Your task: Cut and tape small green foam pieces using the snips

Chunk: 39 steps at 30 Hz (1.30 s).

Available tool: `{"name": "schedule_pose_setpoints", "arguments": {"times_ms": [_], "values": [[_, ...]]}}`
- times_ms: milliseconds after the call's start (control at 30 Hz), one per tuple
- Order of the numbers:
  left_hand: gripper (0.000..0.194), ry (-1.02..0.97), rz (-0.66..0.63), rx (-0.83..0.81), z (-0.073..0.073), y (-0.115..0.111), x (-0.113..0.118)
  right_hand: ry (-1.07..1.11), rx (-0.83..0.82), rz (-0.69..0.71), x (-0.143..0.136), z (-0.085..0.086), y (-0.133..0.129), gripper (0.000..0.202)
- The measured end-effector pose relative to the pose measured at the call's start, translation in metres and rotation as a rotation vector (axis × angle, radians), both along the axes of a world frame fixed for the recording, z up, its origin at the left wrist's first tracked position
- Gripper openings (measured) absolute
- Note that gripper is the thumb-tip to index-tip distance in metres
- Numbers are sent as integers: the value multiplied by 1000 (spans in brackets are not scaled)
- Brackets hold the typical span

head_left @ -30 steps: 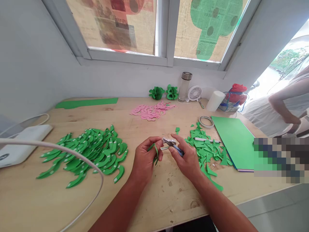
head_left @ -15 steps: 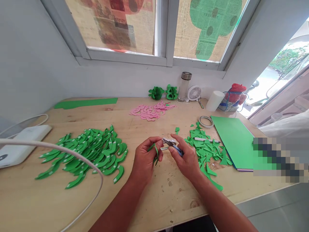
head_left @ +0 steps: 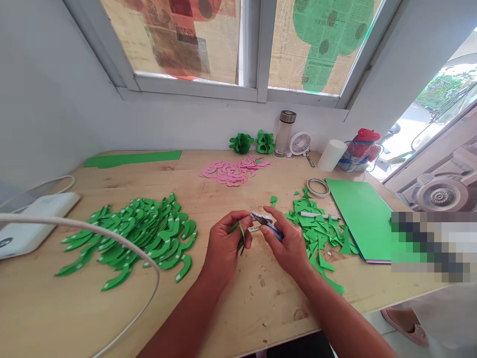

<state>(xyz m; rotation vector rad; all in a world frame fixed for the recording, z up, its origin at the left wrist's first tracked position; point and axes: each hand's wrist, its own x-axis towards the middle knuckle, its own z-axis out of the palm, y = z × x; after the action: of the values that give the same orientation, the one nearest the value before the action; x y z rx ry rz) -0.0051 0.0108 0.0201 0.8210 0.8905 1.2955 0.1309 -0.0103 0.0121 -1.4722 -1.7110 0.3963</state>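
My left hand (head_left: 228,246) is closed on a curved strip of green paper (head_left: 242,236), pinched between thumb and fingers. My right hand (head_left: 285,241) grips small scissors (head_left: 275,231) with a blue handle. Their metal blades point left, close to the left fingertips. A white strip with printed letters (head_left: 255,229) shows just below the blades; whether it is held or lies on the table I cannot tell. To the left spreads a heap of curved green paper pieces (head_left: 141,233) with small white patches. Green paper scraps (head_left: 316,233) lie to the right, a white pen (head_left: 319,216) among them.
Pink paper cutouts (head_left: 231,171) lie farther back. Behind them stand two green paper balls (head_left: 242,143), a bottle (head_left: 285,134) and a small fan (head_left: 299,143). A tape roll (head_left: 318,188) and green sheets (head_left: 359,214) are at right. A white cable (head_left: 122,239) loops across the left.
Both hands, the scissors and the green paper have barely moved. At the right edge, the white cloth has gone from the doorway, and another person's foot in a pink shoe now shows below the table.
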Motion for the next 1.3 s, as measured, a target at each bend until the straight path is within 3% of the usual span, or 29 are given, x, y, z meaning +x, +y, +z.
{"name": "schedule_pose_setpoints", "arguments": {"times_ms": [500,1300], "values": [[17,4,8,6,-2,1,0,-11,12,5,0,0,-1,40],[21,60,4,-2,-2,2,0,-197,119,-114,0,-2,-2,43]]}}
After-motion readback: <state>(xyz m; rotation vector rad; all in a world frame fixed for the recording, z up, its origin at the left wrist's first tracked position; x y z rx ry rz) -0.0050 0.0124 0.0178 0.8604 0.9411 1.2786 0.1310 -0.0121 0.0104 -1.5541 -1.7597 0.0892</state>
